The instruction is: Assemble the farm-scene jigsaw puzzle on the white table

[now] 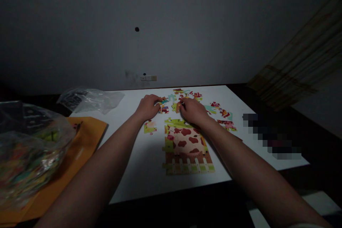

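Observation:
My left hand (150, 107) rests at the far part of the white table, thumb and index finger a little apart, fingertips touching a small cluster of jigsaw pieces (164, 109). My right hand (194, 110) is closed, its fingertips at the edge of a green and brown puzzle piece (175, 107); the exact grip is partly hidden. Nearer to me lies a joined puzzle section (187, 142) showing a spotted cow above a white fence. A single puzzle piece (150, 127) lies left of it, below my left hand.
Loose puzzle pieces (226, 114) are scattered beyond and right of my right hand. At left, a clear plastic bag of colourful pieces (34, 164) sits on an orange envelope (92, 128). Another crumpled clear bag (91, 100) lies at the table's back left. A wall stands behind the white table (133, 181).

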`<action>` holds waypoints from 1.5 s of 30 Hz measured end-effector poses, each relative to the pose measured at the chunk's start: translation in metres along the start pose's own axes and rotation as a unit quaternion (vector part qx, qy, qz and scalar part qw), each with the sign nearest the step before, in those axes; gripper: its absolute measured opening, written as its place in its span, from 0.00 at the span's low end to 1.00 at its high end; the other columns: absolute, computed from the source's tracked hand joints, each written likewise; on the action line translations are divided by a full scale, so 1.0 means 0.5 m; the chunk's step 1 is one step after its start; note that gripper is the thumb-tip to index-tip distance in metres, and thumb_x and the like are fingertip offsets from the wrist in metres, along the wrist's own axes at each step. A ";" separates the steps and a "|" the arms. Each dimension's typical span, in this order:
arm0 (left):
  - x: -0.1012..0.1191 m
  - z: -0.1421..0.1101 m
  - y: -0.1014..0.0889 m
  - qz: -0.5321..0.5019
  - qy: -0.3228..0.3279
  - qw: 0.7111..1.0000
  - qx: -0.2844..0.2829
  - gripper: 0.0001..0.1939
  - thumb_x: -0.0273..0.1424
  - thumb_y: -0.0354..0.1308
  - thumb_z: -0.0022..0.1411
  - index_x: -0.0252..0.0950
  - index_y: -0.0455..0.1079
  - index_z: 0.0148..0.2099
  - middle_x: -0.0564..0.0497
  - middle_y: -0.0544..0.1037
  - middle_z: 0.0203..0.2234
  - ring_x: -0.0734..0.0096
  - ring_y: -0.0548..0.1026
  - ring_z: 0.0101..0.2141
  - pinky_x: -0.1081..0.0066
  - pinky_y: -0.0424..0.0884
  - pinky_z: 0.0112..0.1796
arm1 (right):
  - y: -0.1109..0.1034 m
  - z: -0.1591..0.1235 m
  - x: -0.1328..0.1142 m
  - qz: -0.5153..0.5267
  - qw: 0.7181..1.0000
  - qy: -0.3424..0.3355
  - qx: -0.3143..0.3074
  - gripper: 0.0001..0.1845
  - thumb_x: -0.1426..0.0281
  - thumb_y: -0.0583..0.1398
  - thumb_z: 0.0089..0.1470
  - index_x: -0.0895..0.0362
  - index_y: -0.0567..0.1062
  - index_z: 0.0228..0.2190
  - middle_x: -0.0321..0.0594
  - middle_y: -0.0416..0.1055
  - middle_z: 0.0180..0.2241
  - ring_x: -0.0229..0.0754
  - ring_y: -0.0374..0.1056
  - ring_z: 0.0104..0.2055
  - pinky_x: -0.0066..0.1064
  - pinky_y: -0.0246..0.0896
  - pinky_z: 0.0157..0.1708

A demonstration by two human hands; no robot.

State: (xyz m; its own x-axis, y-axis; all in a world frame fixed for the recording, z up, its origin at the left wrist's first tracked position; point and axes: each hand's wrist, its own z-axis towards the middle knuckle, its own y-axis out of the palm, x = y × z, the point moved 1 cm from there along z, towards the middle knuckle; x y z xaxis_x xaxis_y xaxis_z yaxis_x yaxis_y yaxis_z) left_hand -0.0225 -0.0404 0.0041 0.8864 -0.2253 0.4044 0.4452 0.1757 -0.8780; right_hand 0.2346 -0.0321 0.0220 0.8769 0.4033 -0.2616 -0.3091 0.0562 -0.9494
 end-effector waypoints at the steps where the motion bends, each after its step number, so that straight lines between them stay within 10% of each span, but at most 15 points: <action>1: 0.000 0.000 0.000 -0.001 -0.002 1.000 0.001 0.21 0.29 0.60 0.69 0.43 0.84 0.61 0.45 0.85 0.60 0.51 0.78 0.62 0.50 0.71 0.67 | 0.001 0.000 0.000 -0.001 1.000 -0.003 0.000 0.18 0.66 0.56 0.71 0.54 0.83 0.54 0.58 0.82 0.54 0.61 0.76 0.53 0.49 0.67 0.48; 37: 0.013 -0.005 -0.006 0.065 -0.032 0.997 0.005 0.18 0.35 0.62 0.69 0.41 0.85 0.58 0.40 0.84 0.49 0.44 0.77 0.55 0.46 0.75 0.59 | 0.004 -0.001 0.002 -0.005 1.000 -0.013 0.002 0.17 0.65 0.56 0.72 0.53 0.83 0.53 0.56 0.82 0.54 0.61 0.75 0.53 0.50 0.66 0.49; 45: 0.005 -0.003 0.004 0.012 0.060 0.998 -0.027 0.29 0.24 0.53 0.70 0.51 0.80 0.67 0.53 0.78 0.70 0.54 0.71 0.67 0.49 0.65 0.70 | -0.001 -0.005 -0.004 0.004 1.000 -0.011 0.003 0.18 0.64 0.57 0.72 0.53 0.83 0.53 0.57 0.82 0.52 0.62 0.75 0.53 0.51 0.67 0.50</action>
State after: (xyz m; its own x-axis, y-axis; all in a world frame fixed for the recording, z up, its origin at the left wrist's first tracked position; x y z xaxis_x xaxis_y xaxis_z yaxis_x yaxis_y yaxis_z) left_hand -0.0196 -0.0420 0.0031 0.8736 -0.3347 0.3532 0.4143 0.1312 -0.9006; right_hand 0.2341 -0.0353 0.0227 0.8665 0.4234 -0.2644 -0.3173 0.0583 -0.9465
